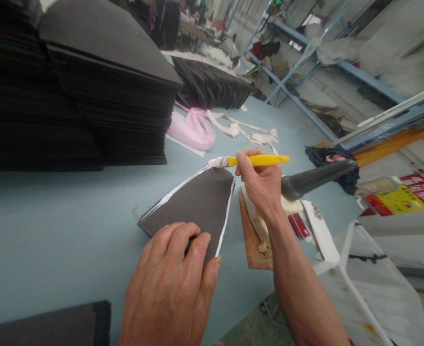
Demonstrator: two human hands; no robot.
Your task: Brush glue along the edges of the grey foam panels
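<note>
Flat, greyish light across the table (53,216); the black stack (132,110) on it sits deep in shadow; shelving (372,82) beyond it looks soft, smeary.

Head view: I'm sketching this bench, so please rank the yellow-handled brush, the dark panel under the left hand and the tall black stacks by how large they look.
1. Tall black stacks, by far
2. Dark panel, partly covered
3. Yellow-handled brush, partly covered
</note>
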